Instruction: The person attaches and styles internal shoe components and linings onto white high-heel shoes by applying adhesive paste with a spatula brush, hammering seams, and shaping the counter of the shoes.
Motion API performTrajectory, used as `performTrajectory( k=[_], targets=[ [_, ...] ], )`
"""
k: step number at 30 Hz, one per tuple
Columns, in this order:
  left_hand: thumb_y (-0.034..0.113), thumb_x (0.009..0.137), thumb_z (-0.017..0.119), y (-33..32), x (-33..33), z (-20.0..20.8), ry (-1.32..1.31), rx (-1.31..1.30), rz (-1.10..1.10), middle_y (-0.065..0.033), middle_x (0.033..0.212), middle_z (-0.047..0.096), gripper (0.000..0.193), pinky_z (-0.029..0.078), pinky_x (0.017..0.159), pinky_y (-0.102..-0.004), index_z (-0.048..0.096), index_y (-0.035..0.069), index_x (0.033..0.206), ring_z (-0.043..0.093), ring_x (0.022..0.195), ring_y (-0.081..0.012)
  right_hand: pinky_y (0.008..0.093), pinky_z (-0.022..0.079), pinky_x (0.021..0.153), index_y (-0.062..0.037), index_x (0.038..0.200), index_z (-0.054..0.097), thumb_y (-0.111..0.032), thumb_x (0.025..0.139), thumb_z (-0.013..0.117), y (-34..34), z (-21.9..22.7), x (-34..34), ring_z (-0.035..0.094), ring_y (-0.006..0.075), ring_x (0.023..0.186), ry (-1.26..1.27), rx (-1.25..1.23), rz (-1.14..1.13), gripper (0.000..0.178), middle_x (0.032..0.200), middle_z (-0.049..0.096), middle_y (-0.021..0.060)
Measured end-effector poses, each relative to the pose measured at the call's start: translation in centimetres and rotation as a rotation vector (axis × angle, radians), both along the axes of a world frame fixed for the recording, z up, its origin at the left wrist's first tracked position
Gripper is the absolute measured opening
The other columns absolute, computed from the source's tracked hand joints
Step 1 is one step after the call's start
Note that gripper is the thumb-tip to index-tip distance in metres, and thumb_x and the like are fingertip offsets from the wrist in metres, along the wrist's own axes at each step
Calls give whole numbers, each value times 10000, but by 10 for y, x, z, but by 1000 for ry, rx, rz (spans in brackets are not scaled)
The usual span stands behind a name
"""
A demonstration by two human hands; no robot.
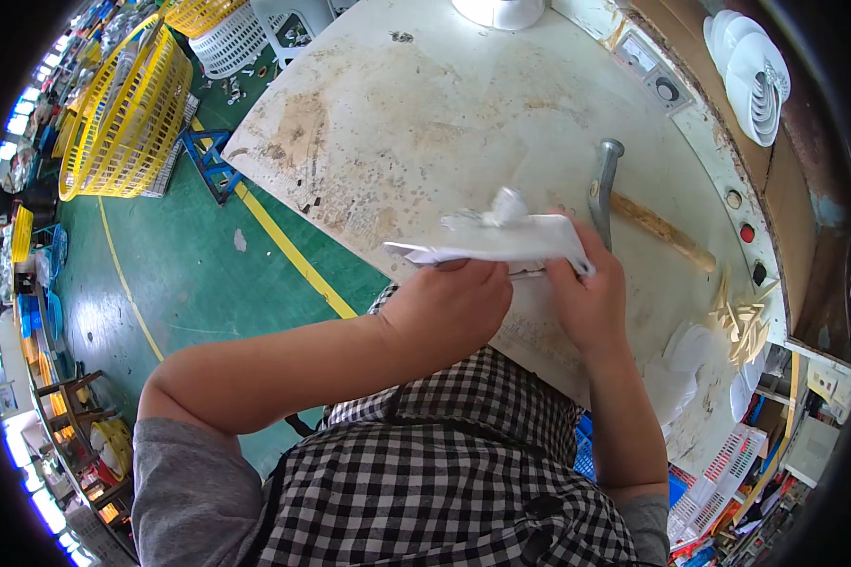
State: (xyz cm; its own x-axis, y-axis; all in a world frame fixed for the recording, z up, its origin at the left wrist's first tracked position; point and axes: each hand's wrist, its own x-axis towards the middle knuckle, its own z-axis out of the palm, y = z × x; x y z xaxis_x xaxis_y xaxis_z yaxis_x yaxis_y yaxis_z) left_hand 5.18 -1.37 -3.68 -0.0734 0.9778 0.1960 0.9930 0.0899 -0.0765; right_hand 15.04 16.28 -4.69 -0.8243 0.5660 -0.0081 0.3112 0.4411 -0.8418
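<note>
Over the near edge of the worktable, a thin white piece (529, 236) is held up between both hands, seen nearly edge-on. It looks like plastic, but its kind is unclear. A shiny whitish lump (507, 208) shows at its far side. My left hand (454, 304) closes on the near edge, fingers curled under it. At the right end, my right hand (591, 293) pinches it between thumb and fingers. Just beyond my right hand lies a hammer (662, 230) with a metal head and wooden handle.
The white worktable (369, 132) is stained. Thin wooden pieces (742, 326) and translucent white pieces (686, 364) lie at its right. A control panel (652, 71) and stacked white plastic parts (755, 80) line the far right. Yellow baskets (132, 113) stand left on the green floor (199, 293).
</note>
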Motion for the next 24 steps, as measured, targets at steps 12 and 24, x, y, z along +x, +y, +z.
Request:
performTrajectory(
  k=[12, 24],
  targets=[
    [166, 765, 598, 18, 2, -3, -95, 51, 36, -94, 958, 593, 403, 507, 808, -340, 626, -34, 1113, 590, 963, -238, 381, 508, 768, -46, 1215, 540, -110, 826, 585, 4, 7, -1, 671, 310, 852, -205, -204, 49, 397, 943, 678, 175],
    [98, 759, 599, 12, -11, 3, -62, -129, -13, -100, 1019, 620, 318, 500, 881, -362, 650, -6, 1055, 609, 987, -266, 391, 511, 825, -48, 1240, 536, -136, 840, 614, 3, 8, -2, 672, 317, 960, -178, -129, 70, 417, 1044, 691, 167]
  ],
)
